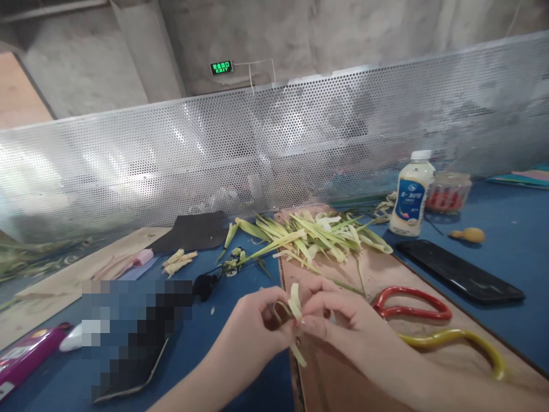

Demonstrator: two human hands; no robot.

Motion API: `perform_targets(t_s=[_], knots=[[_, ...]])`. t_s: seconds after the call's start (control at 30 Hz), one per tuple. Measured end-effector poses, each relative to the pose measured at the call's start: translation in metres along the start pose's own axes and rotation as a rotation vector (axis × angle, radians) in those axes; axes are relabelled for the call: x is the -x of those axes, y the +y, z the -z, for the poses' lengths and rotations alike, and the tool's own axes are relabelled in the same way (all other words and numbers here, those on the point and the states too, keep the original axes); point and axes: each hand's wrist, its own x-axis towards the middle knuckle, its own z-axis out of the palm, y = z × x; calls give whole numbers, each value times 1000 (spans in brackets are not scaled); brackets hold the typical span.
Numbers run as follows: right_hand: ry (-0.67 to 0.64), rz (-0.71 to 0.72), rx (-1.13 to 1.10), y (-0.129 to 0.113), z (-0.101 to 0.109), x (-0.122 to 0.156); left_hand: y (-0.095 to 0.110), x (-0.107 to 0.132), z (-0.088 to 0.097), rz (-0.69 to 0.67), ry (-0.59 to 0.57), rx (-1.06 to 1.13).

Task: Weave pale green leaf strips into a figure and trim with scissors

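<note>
A narrow pale green strip of leaf (295, 300) is pinched between both hands over the edge of a brown board (321, 366). The fingertips of my left hand (253, 332) close on it from the left, where a thin loop of strip shows by the thumb. My right hand (347, 323) pinches the same piece from the other side, and one end hangs below the fingers. Beyond the hands lies a loose heap of green and whitish leaf strips (319, 237). Scissors with one red and one yellow handle (414, 312) lie beside my right hand, their blades hidden.
To the right are a black phone (458, 272), a white bottle (409, 197), a clear jar (449, 191) and a small tan bulb-shaped item (469, 234). Black sheet (191, 229), pale scraps (180, 261) and a purple object (32, 357) lie left. A perforated metal screen (214, 154) stands behind.
</note>
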Motion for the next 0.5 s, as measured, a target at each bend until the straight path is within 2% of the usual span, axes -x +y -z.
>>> perform_targets(t_s=[0.17,0.3,0.4,0.5], knots=[[-8,-3,132,-5,0,-2,3,3,-3,-61,27,-160],[8,-72,134,-6,0,-4,5,5,-3,-113,92,-265],[53,-83,124,-4,-3,-5,3,6,-4,-142,130,-334],[99,-103,151,0,-5,-7,1,4,-6,-153,109,-358]])
